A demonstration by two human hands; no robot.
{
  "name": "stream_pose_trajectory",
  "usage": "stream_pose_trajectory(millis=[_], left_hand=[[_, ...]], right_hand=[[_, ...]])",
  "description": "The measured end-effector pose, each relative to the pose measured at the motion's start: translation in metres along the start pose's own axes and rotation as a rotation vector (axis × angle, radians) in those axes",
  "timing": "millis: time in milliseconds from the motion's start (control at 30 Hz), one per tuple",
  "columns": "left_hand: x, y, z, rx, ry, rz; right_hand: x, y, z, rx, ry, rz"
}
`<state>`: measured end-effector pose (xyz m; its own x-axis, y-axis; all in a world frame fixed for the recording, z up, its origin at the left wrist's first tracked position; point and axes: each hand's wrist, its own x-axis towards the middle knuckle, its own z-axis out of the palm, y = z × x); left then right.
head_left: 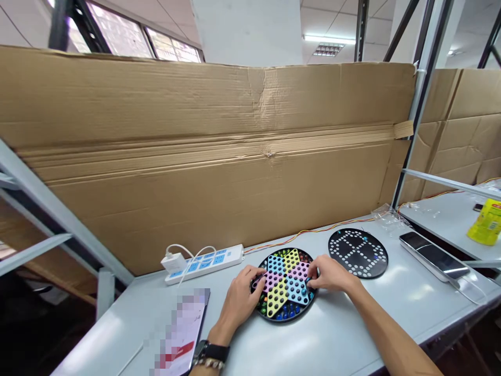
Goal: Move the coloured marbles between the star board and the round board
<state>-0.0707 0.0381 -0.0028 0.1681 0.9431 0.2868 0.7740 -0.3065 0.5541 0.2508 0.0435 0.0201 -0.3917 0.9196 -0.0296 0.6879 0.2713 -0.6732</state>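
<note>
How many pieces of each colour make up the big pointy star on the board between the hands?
Light blue pointed sections: 2
Pale yellow pointed sections: 2
Pink pointed sections: 2
Total: 6 on the round black game board

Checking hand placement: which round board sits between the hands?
The Chinese checkers board with the pink, yellow and blue star, between the left hand and right hand; the white-dotted black board lies farther right.
</note>
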Motion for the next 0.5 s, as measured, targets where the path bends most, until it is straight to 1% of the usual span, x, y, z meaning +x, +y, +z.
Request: stream_pose_trajectory(millis=[67,133,167,233,267,333,367,400,433,500], left_hand=[[0.0,0.0,-0.001,-0.002,-0.006,0.003],[-0.001,-0.001,-0.001,-0.007,-0.007,0.005],[-0.001,-0.001,-0.001,-0.008,-0.008,0.006],[-0.001,-0.003,-0.001,-0.006,-0.011,0.008],[-0.001,-0.004,-0.001,-0.001,-0.015,0.009],[0.0,-0.005,0.0,0.011,-0.022,0.012],[0.0,-0.006,0.0,0.015,-0.023,0.013],[0.0,-0.006,0.001,0.02,-0.023,0.014],[0.0,-0.006,0.001,0.023,-0.024,0.013],[0.0,-0.006,0.001,0.026,-0.023,0.013]], right_hand=[[0.001,0.007,-0.006,0.049,0.032,0.033],[-0.001,0.019,-0.018,0.042,0.134,0.064],[-0.004,0.027,-0.025,0.014,0.199,0.101],[-0.011,0.047,-0.04,-0.079,0.317,0.235],[-0.015,0.057,-0.047,-0.128,0.351,0.323],[-0.022,0.073,-0.057,-0.204,0.369,0.479],[-0.025,0.079,-0.06,-0.224,0.366,0.524],[-0.026,0.081,-0.061,-0.23,0.372,0.538],[-0.026,0.08,-0.06,-0.223,0.394,0.519],[-0.024,0.069,-0.053,-0.155,0.45,0.384]])
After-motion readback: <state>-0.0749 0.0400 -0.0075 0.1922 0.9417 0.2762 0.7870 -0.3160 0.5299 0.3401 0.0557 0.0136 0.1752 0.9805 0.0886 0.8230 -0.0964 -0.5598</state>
